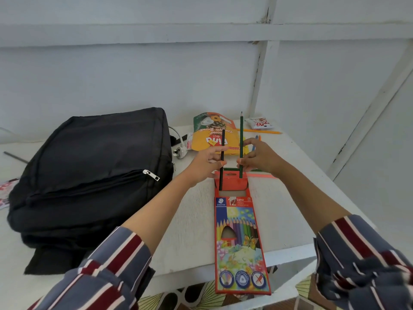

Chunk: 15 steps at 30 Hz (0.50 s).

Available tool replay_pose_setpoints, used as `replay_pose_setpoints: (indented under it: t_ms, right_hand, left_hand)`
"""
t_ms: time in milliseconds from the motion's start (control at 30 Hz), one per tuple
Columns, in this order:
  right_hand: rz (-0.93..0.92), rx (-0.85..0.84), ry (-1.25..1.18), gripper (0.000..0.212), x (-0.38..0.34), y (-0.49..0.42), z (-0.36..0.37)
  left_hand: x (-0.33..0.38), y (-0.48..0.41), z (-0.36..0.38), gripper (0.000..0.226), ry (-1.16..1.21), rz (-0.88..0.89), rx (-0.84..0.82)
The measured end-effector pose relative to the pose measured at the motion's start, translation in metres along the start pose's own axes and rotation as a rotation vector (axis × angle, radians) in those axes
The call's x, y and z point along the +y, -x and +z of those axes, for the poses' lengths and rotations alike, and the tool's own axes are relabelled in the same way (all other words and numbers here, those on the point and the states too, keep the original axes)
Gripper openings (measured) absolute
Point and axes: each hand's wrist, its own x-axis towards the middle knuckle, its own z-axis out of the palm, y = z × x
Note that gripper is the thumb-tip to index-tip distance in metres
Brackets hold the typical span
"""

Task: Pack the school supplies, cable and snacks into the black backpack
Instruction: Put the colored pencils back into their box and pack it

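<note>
White counter (194, 211) against pale wall. Your left grip (207, 163) pinches dark pencil (222, 139), your right grip (259, 159) pinches green pencil (241, 130). Both upright, lower ends at open pencil box (239, 231) flap. Black backpack (89, 164) lies left of box. Snack pouch (210, 133) and white cable (180, 151) behind hands.

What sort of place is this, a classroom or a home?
Probably a plain room in a home, though I can't be sure: a white table set against a painted plank wall, patterned flooring below its edge, and a black backpack, pencil box and snack packet laid out for packing.
</note>
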Motion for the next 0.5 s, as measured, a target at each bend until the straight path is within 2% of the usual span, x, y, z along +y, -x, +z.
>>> replay_pose_setpoints:
  t_ms: [200, 367, 500]
  right_hand:
    - [0.027, 0.021, 0.104, 0.043, 0.012, 0.009, 0.009]
    - [0.000, 0.089, 0.312, 0.046, 0.023, 0.010, 0.019]
    - [0.008, 0.097, 0.335, 0.069, 0.027, 0.017, 0.024]
  left_hand:
    - [-0.006, 0.002, 0.009, 0.037, -0.047, 0.010, 0.052]
    - [-0.012, 0.002, 0.015, 0.040, -0.143, 0.022, 0.093]
    - [-0.016, 0.001, 0.019, 0.041, -0.200, 0.003, 0.133]
